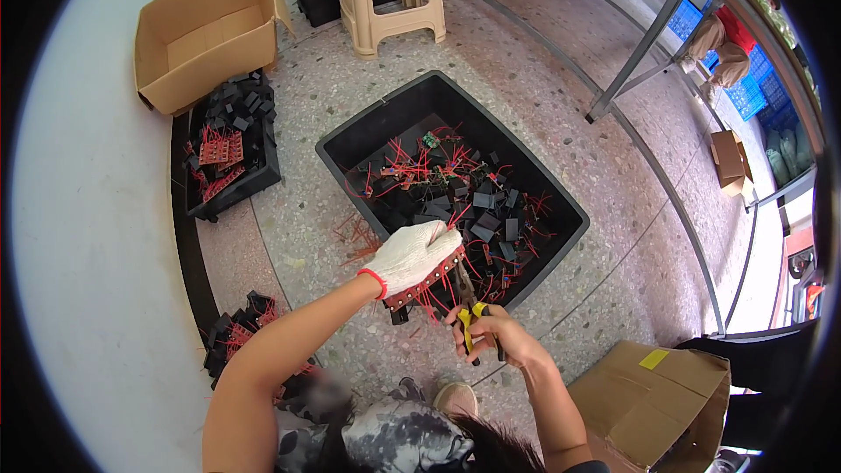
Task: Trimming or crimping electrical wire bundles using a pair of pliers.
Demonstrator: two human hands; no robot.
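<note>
The red board strip point(427, 286), fitted with trailing red wires, sits over the near edge of a black tray point(531, 182). It lies directly beneath the gloved left hand point(412, 256) and to the upper left of the bare right hand point(504, 339). The left hand is closed on the strip, gripping it along its length. The right hand is wrapped around the yellow handles of the pliers point(465, 317), whose nose points at the strip's right end; from here I cannot tell whether the jaws touch a wire.

Inside the tray lie black blocks point(484, 201) and wired boards. Loose red wires point(355, 235) lie on the floor beside its left side. Farther left stands a second black bin point(263, 186); beyond the tray stands a beige stool point(372, 22).
</note>
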